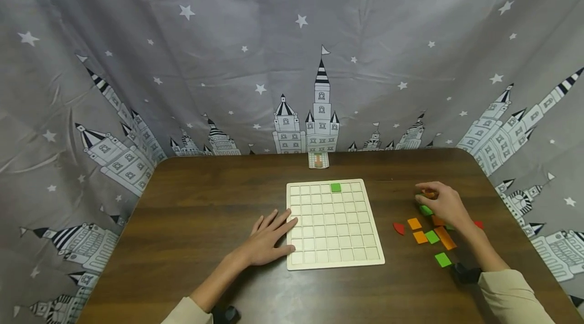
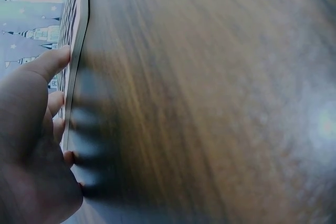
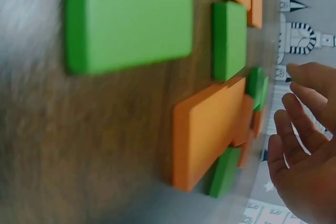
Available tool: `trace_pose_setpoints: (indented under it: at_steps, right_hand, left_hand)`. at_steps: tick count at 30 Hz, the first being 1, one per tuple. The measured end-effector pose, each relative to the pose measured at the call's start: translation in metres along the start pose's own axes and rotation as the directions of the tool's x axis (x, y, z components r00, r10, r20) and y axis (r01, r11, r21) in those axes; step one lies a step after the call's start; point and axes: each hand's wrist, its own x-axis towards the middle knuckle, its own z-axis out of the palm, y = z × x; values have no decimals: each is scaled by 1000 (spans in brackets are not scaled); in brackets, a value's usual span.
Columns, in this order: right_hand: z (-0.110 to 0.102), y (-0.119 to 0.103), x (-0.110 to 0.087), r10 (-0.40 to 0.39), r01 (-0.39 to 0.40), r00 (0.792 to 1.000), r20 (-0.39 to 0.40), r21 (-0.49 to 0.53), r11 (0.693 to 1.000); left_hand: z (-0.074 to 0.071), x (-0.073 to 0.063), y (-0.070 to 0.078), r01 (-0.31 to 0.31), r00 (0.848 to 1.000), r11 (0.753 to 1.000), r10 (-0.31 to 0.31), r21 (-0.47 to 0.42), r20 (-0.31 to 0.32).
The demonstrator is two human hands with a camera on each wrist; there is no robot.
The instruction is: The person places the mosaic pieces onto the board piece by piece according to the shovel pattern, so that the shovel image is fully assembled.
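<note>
A cream grid board [image 1: 335, 225] lies on the table, with one green square tile [image 1: 335, 187] in its top row. My left hand [image 1: 269, 239] rests at the board's left edge, fingers spread and fingertips touching the rim [image 2: 75, 51]. Over to the right, my right hand [image 1: 444, 205] hovers above a group of loose tiles, its fingers loosely bent. An orange piece [image 1: 429, 194] shows through the gap between thumb and index finger; the right wrist view shows nothing held. Below the hand lie a long orange tile [image 1: 445, 238] and a green square [image 1: 431, 237].
Two orange squares, one of them the upper orange square [image 1: 414, 223], lie beside a red quarter-round piece [image 1: 399, 228]. A green tile [image 1: 442, 259] sits nearest the right wrist. A grey castle-print curtain [image 1: 255, 60] hangs behind the wooden table [image 1: 196, 202].
</note>
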Motion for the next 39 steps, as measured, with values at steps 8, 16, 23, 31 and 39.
trace_pose_setpoints:
  at_steps: [8, 16, 23, 31, 39]
  right_hand:
    - [0, 14, -1, 49, -48, 997, 57, -16, 999]
    - [0, 15, -1, 48, -47, 997, 67, -23, 999]
    - [1, 16, 1, 2, 3, 997, 80, -58, 998]
    - [1, 19, 5, -13, 23, 992, 125, -84, 996]
    - [1, 17, 10, -37, 53, 991, 128, -128, 990]
  left_hand:
    - [1, -1, -3, 3, 1000, 1000, -3, 5, -9]
    - [0, -1, -2, 7, 1000, 1000, -7, 4, -6]
    - [-1, -1, 0, 7, 1000, 1000, -7, 2, -3]
    - [0, -1, -1, 15, 1000, 1000, -15, 4, 14]
    - [1, -1, -1, 12, 1000, 1000, -12, -4, 14]
